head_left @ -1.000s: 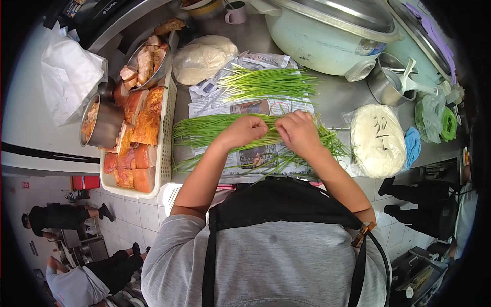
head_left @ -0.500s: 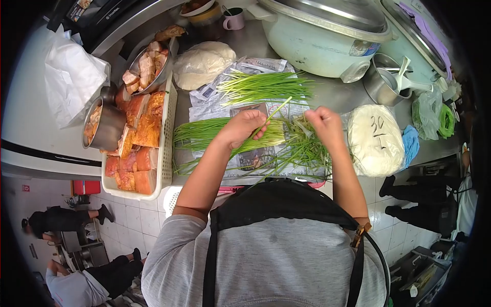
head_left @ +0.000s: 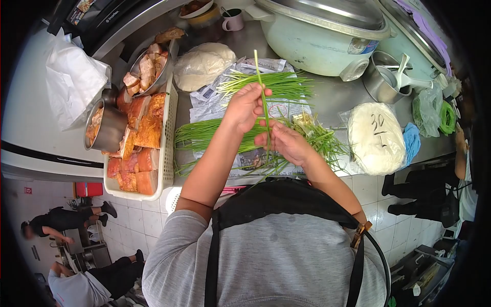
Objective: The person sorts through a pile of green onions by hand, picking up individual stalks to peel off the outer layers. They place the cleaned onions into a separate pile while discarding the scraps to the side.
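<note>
My left hand [head_left: 246, 106] is closed on a few green chives [head_left: 259, 69], held upright over the newspaper. Lower on the same stalks, my right hand [head_left: 287, 141] has its fingers closed around them. Under my wrists lies a long bunch of chives [head_left: 202, 134], partly hidden by my left arm. Another chive bunch [head_left: 286, 86], pale ends to the left, rests farther back on the newspaper [head_left: 202, 105]. Beside my right hand is a loose heap of chive scraps [head_left: 322, 140] and dry bits.
At left stands a cream basket [head_left: 168, 148] of roast pork pieces [head_left: 147, 134], with metal pots on it. A wrapped white block [head_left: 377, 138] sits at right. Behind are a dough-like bag [head_left: 204, 65], a large rice cooker [head_left: 312, 43] and a metal pot [head_left: 381, 84]. People stand farther off.
My right hand has moved left from the scrap heap to the chives in my left hand. My left hand has risen slightly, and the stalks now stand more upright.
</note>
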### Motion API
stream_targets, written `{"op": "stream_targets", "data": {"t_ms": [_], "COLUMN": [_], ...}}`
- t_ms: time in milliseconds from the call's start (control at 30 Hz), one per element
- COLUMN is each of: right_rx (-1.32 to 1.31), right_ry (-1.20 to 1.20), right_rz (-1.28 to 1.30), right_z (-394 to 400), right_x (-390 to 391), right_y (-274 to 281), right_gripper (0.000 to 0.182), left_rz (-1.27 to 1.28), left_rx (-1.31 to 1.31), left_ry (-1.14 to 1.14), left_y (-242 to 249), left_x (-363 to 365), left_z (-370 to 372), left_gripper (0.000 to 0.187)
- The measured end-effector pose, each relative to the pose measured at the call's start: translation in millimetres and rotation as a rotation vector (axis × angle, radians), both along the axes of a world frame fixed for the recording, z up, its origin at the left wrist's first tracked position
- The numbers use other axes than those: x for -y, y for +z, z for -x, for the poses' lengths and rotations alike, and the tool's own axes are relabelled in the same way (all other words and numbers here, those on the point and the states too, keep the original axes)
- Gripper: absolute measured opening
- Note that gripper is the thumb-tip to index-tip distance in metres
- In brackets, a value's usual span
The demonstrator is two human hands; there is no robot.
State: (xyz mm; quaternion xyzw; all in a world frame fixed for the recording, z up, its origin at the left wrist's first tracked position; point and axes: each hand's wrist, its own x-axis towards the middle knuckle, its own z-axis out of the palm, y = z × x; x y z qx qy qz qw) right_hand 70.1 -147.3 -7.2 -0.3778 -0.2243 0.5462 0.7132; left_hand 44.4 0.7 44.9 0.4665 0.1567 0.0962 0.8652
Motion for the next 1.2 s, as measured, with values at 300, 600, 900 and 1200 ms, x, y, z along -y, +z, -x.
{"op": "stream_targets", "data": {"t_ms": [300, 600, 900, 1200], "right_rx": [0.358, -0.214, 0.202, 0.709], "right_ry": [-0.254, -0.052, -0.145, -0.802], "right_rz": [0.308, 0.125, 0.396, 0.472], "right_z": [-37.0, -60.9, -61.2, -87.1], "right_x": [27.2, 45.5, 39.3, 81.6], "right_y": [-14.7, 27.7, 26.6, 1.3], "right_gripper": [0.025, 0.065, 0.021, 0.010], "left_rz": [0.217, 0.208, 0.133, 0.397], "left_rx": [0.184, 0.231, 0.220, 0.154], "left_ry": [0.265, 0.248, 0.290, 0.526], "left_y": [-1.0, -1.0, -2.5, -26.7], "left_x": [-20.0, -18.8, -20.2, -50.8], "left_z": [-8.8, -27.0, -30.7, -53.9], "left_gripper": [0.006, 0.006, 0.005, 0.008]}}
